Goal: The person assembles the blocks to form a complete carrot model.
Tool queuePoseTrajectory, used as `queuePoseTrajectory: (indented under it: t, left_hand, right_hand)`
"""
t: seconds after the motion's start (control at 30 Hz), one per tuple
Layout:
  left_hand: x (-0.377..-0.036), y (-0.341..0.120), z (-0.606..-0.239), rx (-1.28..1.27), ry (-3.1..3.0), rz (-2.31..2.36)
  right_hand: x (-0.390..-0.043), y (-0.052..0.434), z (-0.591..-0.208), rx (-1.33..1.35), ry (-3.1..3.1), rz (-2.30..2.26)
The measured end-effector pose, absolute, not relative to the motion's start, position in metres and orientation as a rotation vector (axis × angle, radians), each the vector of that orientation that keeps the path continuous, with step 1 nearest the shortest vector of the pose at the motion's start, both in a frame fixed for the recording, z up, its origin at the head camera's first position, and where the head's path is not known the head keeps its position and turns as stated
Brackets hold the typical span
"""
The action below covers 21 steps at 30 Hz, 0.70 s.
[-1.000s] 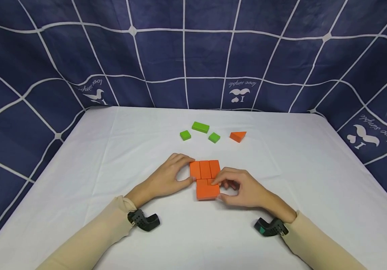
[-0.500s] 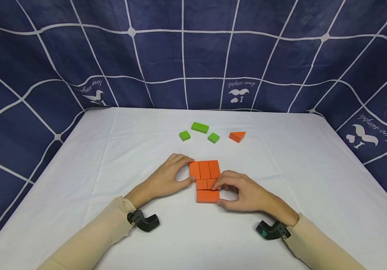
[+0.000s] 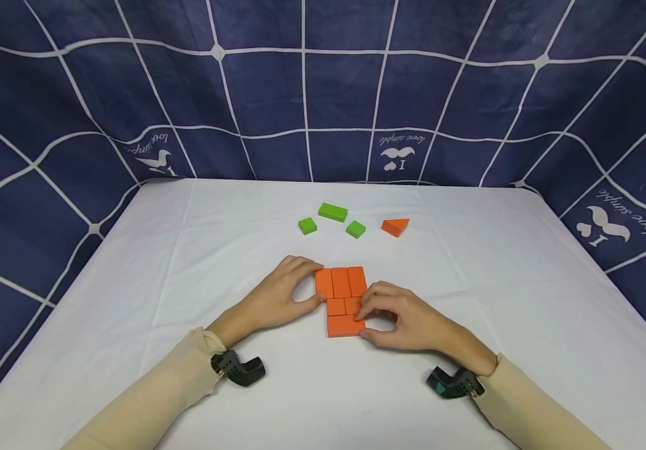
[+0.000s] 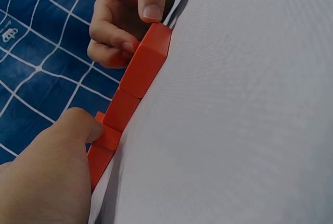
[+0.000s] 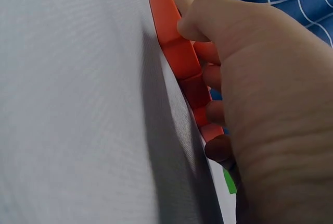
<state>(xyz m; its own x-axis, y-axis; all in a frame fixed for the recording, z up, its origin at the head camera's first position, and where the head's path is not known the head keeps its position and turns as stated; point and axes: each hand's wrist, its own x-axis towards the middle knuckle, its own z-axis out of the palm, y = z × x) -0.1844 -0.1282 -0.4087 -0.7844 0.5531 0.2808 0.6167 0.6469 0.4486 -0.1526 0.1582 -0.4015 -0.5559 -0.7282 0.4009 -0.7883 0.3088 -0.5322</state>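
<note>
Fingers of right hand (image 3: 407,319) pinch long orange block (image 3: 346,325); left hand (image 3: 277,294) grips orange block cluster (image 3: 341,282).

— What's the surface (image 3: 187,250) like?
— Flat, covered in white cloth. Near the front, flat orange rectangular wooden blocks (image 3: 341,282) lie packed edge to edge.
— And farther back?
— Three small green wooden blocks (image 3: 333,212) (loosely grouped), with an orange triangular wooden wedge (image 3: 395,226) just right of them.
</note>
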Motion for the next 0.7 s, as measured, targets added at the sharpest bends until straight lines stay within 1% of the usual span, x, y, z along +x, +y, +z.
queuePoseTrajectory:
  t: [0.3,0.47,0.7]
  left_hand:
    - [-0.183,-0.129,-0.408,-0.986,-2.742,-0.833]
    - [-0.183,-0.129,-0.408,-0.986,-2.746,-0.834]
    - [-0.183,-0.129,-0.407,-0.988,-2.734,-0.831]
  right_hand:
    - [-0.151,0.159,-0.400,1.408,-2.517,1.030]
    - [-0.157,0.160,-0.399,1.390,-2.518,1.090]
    - [-0.176,0.169,-0.401,1.123,-2.514,1.151]
